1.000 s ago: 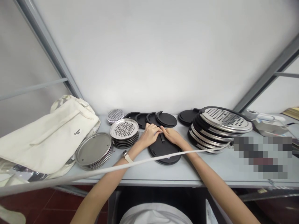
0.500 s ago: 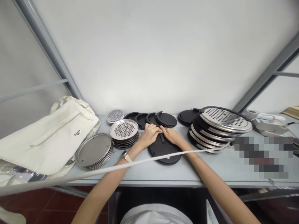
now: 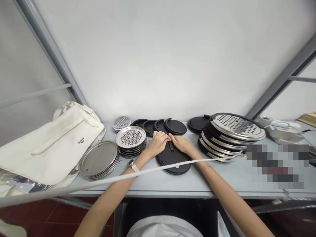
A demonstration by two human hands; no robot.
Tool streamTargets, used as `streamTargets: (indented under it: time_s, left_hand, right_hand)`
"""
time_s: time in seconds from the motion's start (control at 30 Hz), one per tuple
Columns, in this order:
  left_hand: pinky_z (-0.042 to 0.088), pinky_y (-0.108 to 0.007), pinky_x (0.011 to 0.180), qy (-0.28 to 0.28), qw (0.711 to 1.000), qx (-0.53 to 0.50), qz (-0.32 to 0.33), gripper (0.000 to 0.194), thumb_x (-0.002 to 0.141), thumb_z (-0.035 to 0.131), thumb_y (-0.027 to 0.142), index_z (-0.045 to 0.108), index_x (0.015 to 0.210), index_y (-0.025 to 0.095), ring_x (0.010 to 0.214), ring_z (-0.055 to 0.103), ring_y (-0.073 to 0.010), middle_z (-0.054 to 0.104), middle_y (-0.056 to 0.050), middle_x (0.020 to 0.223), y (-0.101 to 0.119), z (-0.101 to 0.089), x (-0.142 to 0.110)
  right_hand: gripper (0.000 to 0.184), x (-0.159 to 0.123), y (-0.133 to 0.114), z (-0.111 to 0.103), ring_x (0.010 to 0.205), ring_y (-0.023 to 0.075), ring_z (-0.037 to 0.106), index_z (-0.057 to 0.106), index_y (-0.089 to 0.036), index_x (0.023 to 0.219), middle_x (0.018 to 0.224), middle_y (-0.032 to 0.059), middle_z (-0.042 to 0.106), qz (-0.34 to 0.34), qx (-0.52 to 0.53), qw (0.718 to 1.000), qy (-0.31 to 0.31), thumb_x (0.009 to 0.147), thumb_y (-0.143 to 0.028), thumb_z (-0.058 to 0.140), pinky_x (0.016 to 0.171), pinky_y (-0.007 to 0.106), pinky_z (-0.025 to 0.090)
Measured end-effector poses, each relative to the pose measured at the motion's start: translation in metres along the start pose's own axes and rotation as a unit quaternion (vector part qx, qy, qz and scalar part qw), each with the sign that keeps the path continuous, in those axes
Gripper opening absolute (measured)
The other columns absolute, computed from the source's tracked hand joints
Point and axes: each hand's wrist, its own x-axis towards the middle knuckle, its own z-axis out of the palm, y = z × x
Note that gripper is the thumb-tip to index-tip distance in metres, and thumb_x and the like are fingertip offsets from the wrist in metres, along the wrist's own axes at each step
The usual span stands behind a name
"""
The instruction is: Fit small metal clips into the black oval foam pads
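A round black disc with a small raised tab near its far side lies in front of me on the table. My left hand has its fingers curled and closed at the disc's far rim. Right beside it, my right hand grips the same rim with the thumb pressed on top. A sliver of shiny metal shows between the two thumbs, mostly covered. Left of my hands stands a stack of perforated metal grater discs. Several black discs with raised curved rims lie behind my hands.
Plain metal discs are stacked at the left beside a cream-coloured bag. To the right rises a tall pile of large perforated metal and black discs. A white cord crosses the view in front of my forearms.
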Motion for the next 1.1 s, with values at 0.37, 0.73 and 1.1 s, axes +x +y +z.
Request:
streamTargets:
  time_s: [0.37,0.73,1.1]
  left_hand:
    - [0.032,-0.034,0.085,0.010,1.000,0.015,0.024,0.012,0.091,0.046,0.015,0.058,0.089,0.017,0.089,0.052,-0.0179,0.060,-0.003,0.086,0.0001,0.0013,-0.0003]
    - [0.031,-0.035,0.085,0.013,1.000,0.015,0.015,0.013,0.092,0.046,0.015,0.059,0.089,0.017,0.089,0.052,-0.0179,0.061,-0.003,0.087,0.0003,0.0044,-0.0011]
    - [0.031,-0.034,0.084,0.019,1.000,-0.003,0.008,0.013,0.091,0.047,0.014,0.058,0.086,0.017,0.086,0.052,-0.0177,0.061,-0.002,0.083,-0.0007,0.0069,0.0000]
  right_hand:
    - [0.061,0.0022,0.0023,0.0029,0.080,0.0210,0.067,0.068,-0.011,0.079,0.080,0.0148,0.071,-0.004,-0.012,1.000,0.001,0.101,-0.039,0.017,0.066,0.023,0.038]
    - [0.063,0.0025,0.0038,0.0039,0.084,0.0226,0.067,0.067,-0.012,0.087,0.081,0.0148,0.071,-0.024,-0.037,0.999,-0.006,0.102,-0.039,0.012,0.065,0.024,0.038]
    - [0.051,0.0066,0.0069,0.0080,0.080,0.0211,0.066,0.063,-0.010,0.093,0.084,0.0165,0.069,-0.036,-0.087,0.995,-0.010,0.102,-0.027,0.016,0.066,0.025,0.038]
